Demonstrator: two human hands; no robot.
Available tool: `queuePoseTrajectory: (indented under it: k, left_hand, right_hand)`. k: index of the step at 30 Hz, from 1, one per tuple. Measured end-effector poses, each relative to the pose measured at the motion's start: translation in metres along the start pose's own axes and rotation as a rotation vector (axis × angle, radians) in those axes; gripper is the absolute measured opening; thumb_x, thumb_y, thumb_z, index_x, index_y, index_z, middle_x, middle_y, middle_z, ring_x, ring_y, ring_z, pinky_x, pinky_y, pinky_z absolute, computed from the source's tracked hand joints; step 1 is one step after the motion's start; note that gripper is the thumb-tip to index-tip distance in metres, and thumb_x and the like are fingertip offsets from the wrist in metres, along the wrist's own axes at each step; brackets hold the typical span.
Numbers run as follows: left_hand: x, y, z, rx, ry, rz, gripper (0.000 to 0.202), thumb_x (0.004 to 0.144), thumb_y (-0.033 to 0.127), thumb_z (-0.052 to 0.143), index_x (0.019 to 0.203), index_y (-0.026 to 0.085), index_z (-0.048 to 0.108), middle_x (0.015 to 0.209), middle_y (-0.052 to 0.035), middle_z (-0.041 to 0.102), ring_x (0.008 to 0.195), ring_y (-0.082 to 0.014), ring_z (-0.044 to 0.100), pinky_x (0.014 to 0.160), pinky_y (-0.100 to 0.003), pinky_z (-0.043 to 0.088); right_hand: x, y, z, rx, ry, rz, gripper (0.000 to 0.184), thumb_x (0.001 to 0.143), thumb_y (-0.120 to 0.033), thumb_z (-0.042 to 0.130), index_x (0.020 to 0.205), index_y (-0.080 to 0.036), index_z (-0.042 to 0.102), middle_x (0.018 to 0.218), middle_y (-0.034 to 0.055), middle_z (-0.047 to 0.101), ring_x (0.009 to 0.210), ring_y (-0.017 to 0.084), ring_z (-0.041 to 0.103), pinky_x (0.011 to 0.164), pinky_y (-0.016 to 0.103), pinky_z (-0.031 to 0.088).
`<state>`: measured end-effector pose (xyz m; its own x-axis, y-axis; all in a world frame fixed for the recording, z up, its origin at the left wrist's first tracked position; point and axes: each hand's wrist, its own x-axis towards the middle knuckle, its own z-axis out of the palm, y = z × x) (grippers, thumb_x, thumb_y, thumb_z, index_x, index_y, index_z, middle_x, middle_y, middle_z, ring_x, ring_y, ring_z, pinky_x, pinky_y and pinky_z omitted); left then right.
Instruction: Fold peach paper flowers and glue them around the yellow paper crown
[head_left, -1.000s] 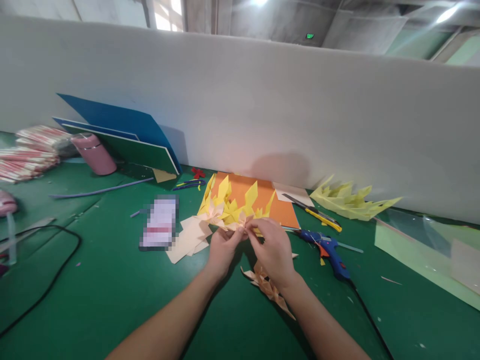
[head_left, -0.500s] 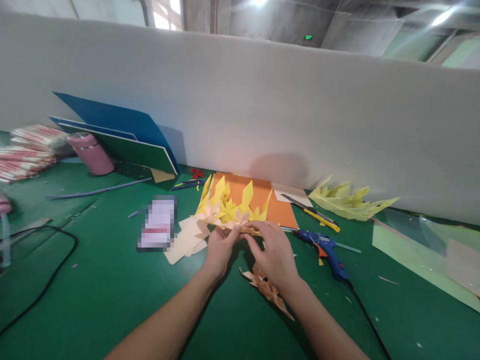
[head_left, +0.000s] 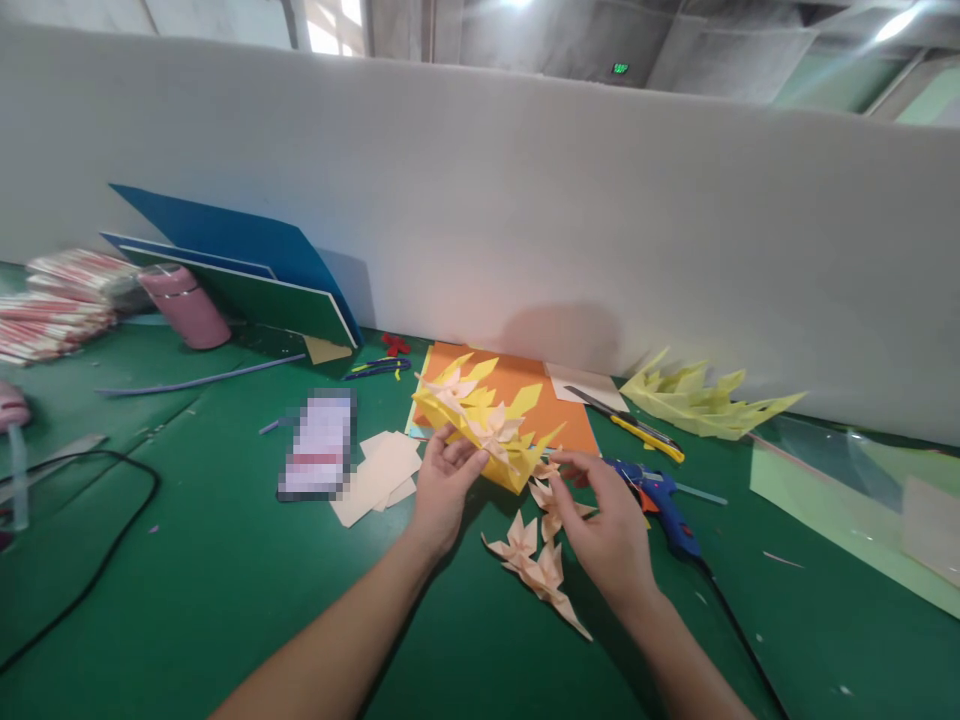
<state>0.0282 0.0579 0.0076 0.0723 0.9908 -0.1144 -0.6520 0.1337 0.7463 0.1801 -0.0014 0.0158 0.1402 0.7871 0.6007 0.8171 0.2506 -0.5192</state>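
While the yellow paper crown [head_left: 478, 398] is leaning in our left hand's [head_left: 442, 490] grip, before the orange sheet [head_left: 574, 425], our right hand [head_left: 611, 525] is curving half-open near loose peach flowers [head_left: 523, 540]; any touch we cannot tell. Too strong pinching could be bending petals; our knuckles could be knocking the glue gun [head_left: 660, 495].

Head-worn view, facing forward and down, near left hand [head_left: 442, 488] and right hand [head_left: 609, 525], counter [head_left: 225, 590] below, partition [head_left: 450, 200] ahead
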Motion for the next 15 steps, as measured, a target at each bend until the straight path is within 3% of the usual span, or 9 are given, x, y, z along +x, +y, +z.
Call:
queuePoseTrajectory:
  k: [3, 6, 8, 12, 15]
  left_hand:
    - [0.0, 0.0, -0.001, -0.023, -0.012, -0.011, 0.057, 0.05, 0.02, 0.083, 0.098, 0.02, 0.052, 0.084, 0.001, 0.069, 0.081, -0.0123, 0.064, 0.078, -0.024, 0.047]
    - [0.0, 0.002, -0.001, -0.024, -0.019, -0.035, 0.053, 0.053, 0.021, 0.083, 0.097, 0.021, 0.052, 0.088, 0.0006, 0.069, 0.08, -0.0126, 0.065, 0.072, -0.022, 0.048]
    - [0.001, 0.003, -0.001, -0.039, -0.024, -0.051, 0.051, 0.054, 0.021, 0.082, 0.096, 0.021, 0.053, 0.088, 0.0009, 0.068, 0.08, -0.0126, 0.065, 0.07, -0.022, 0.048]
    - [0.002, 0.005, -0.003, -0.096, -0.042, -0.061, 0.047, 0.055, 0.019, 0.082, 0.095, 0.021, 0.056, 0.092, 0.0003, 0.069, 0.082, -0.0121, 0.065, 0.071, -0.021, 0.049]
    - [0.003, 0.005, -0.005, -0.138, -0.04, -0.048, 0.045, 0.057, 0.023, 0.081, 0.096, 0.021, 0.059, 0.093, 0.0004, 0.069, 0.084, -0.0115, 0.065, 0.074, -0.021, 0.05]
  right_hand:
    - [-0.004, 0.005, 0.001, 0.051, -0.132, 0.108, 0.026, 0.084, -0.03, 0.049, 0.107, -0.019, 0.056, 0.097, 0.0091, 0.066, 0.079, 0.021, 0.062, 0.067, 0.034, 0.051]
    - [0.001, 0.002, 0.005, 0.033, -0.197, 0.11, 0.039, 0.079, -0.03, 0.053, 0.117, -0.018, 0.052, 0.106, 0.0115, 0.064, 0.084, 0.024, 0.062, 0.069, 0.037, 0.05]
    - [0.008, -0.001, 0.008, -0.01, -0.256, 0.134, 0.046, 0.076, -0.029, 0.056, 0.12, -0.018, 0.05, 0.1, 0.0095, 0.065, 0.081, 0.024, 0.062, 0.067, 0.036, 0.049]
    - [0.021, -0.004, 0.009, -0.051, -0.401, 0.197, 0.032, 0.079, -0.025, 0.05, 0.111, -0.02, 0.054, 0.075, 0.0013, 0.068, 0.061, 0.019, 0.062, 0.055, 0.029, 0.045]
    - [0.029, -0.005, 0.003, -0.104, -0.366, 0.094, 0.022, 0.083, -0.022, 0.044, 0.102, -0.02, 0.057, 0.072, 0.0014, 0.068, 0.059, 0.018, 0.061, 0.054, 0.027, 0.042]
